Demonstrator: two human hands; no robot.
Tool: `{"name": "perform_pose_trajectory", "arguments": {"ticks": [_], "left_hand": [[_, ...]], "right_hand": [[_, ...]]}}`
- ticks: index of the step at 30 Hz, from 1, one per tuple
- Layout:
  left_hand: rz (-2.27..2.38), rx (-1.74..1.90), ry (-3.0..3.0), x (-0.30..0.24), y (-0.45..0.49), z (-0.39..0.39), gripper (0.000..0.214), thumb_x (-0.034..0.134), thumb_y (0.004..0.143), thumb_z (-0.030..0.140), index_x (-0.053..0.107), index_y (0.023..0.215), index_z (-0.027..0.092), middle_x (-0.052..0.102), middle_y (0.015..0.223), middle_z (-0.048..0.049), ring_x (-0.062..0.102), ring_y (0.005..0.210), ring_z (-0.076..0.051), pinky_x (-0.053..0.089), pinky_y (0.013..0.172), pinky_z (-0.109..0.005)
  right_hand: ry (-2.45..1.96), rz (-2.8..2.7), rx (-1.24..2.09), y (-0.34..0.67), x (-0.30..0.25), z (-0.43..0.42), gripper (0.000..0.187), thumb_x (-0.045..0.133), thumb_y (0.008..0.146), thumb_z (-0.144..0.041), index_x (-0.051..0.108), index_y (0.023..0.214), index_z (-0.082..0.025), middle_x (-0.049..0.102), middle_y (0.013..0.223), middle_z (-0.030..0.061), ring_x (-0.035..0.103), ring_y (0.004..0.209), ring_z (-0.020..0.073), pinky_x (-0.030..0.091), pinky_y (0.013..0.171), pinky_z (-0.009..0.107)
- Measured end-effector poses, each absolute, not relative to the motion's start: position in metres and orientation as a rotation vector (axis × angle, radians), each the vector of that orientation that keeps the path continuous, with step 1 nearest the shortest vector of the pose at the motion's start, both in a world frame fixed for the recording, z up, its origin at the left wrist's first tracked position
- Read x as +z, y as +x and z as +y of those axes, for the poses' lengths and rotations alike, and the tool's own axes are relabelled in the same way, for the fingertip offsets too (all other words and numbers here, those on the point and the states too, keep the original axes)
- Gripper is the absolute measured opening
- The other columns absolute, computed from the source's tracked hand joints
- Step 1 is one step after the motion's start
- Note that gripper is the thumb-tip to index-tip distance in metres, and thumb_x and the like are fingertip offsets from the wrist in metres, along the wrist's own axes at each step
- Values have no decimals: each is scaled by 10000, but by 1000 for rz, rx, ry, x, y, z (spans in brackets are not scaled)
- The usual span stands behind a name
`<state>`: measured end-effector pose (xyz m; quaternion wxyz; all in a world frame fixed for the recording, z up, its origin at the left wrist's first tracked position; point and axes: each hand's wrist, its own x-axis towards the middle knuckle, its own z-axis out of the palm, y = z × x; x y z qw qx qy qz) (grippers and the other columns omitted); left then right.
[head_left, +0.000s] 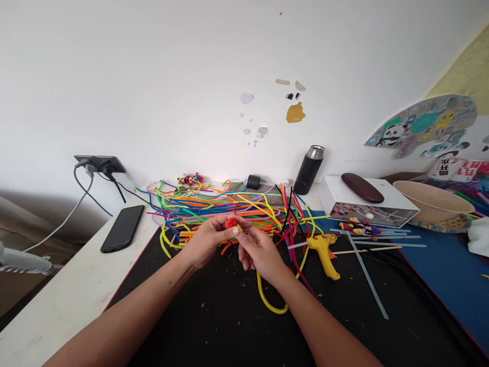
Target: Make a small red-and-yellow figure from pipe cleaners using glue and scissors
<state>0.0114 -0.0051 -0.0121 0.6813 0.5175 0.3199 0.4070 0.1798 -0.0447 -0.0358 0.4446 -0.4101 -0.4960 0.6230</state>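
Over the pale surface (69,295), at centre frame, your left hand (208,237) and right hand (263,252) pinch a small red piece (231,223); use light, even pressure to avoid crushing it.

A craft table (78,290) by a white wall (171,92).
It has a big pile of bright fuzzy sticks (214,205), a yellow glue gun (324,255), long glue sticks (369,280) and a black mat (191,318) with little scraps on it. Stickers (295,113) on the wall, a phone (122,229) and a drink bottle (309,171) look homey, but I can't tell if it's a home or a small workshop.
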Motion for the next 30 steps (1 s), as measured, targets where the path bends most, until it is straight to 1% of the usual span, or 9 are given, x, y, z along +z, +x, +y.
{"name": "perform_pose_trajectory", "arguments": {"ticks": [5,8,14,22,27,30], "left_hand": [[703,886,1142,-13,10,-5,444,889,795,432,790,1151,187,804,1167,-142,732,1113,-317,512,1026,-427],[697,869,1126,-10,9,-5,475,850,830,476,779,1196,182,803,1168,-158,734,1108,-327,506,1024,-438],[717,905,1167,-10,10,-4,378,839,837,480,818,1044,164,815,1107,-139,743,1036,-297,512,982,-394],[729,903,1142,-12,10,-5,374,851,819,478,824,1018,163,823,1079,-140,752,990,-295,533,943,-391],[739,907,1139,-11,10,-5,366,874,794,461,828,1004,164,827,1062,-137,757,994,-299,534,953,-399],[747,913,1123,-12,11,-5,369,886,774,463,831,983,163,832,1033,-136,761,987,-306,534,963,-412]], "right_hand": [[-1069,-1204,1522,180,-37,-45,527,655,883,-687,638,1016,-177,550,508,-72,481,367,102,275,376,216],[-1074,-1202,1513,180,-38,-44,519,658,872,-687,633,993,-183,546,500,-72,482,369,105,275,379,218],[-1066,-1222,1522,179,-38,-44,537,662,844,-713,631,963,-191,541,497,-70,472,363,107,270,380,227],[-1086,-1230,1519,180,-37,-44,549,670,846,-700,648,1025,-182,527,488,-81,463,368,105,277,384,227],[-1095,-1254,1517,180,-36,-44,548,663,844,-716,638,991,-188,529,485,-78,471,371,112,287,393,231],[-1098,-1271,1514,180,-38,-44,528,652,854,-721,616,936,-200,532,486,-74,476,372,111,291,395,232]]}}
